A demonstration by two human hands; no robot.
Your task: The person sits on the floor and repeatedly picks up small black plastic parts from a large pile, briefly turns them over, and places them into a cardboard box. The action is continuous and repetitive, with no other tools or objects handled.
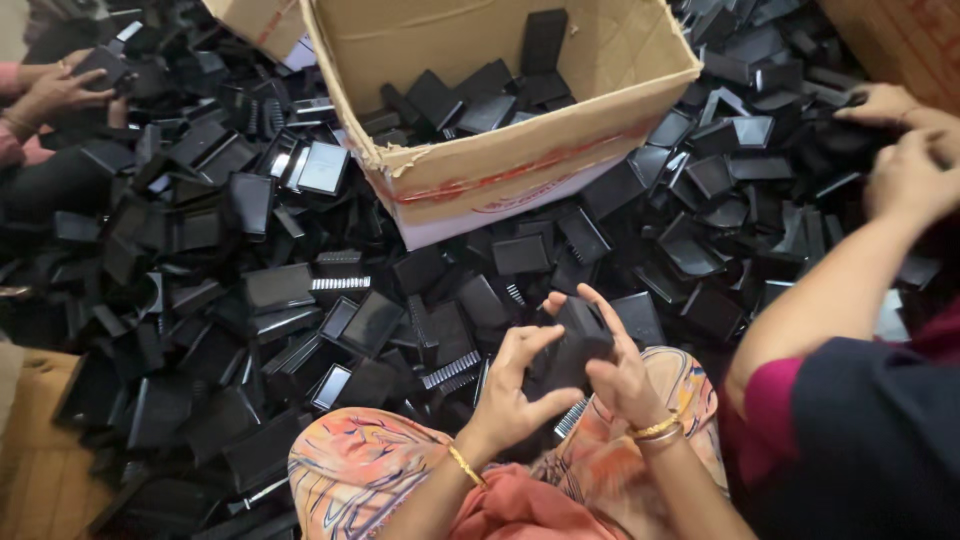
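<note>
My left hand (512,385) and my right hand (610,365) both grip one black plastic casing (572,345), held just above my lap. The left hand's fingers curl round its left side; the right hand's fingers press on its top and right edge. Gold bangles sit on both wrists. My knees, in orange patterned cloth (350,455), show below the hands. All around lies a heap of black plastic casings (250,250), flat rectangular shells, some with ribbed edges.
An open cardboard box (520,170) with several black casings inside stands ahead. A co-worker's arm (830,290) and hands reach in from the right. Another person's hands (60,90) hold a casing at the far left. A cardboard piece (40,470) lies bottom left.
</note>
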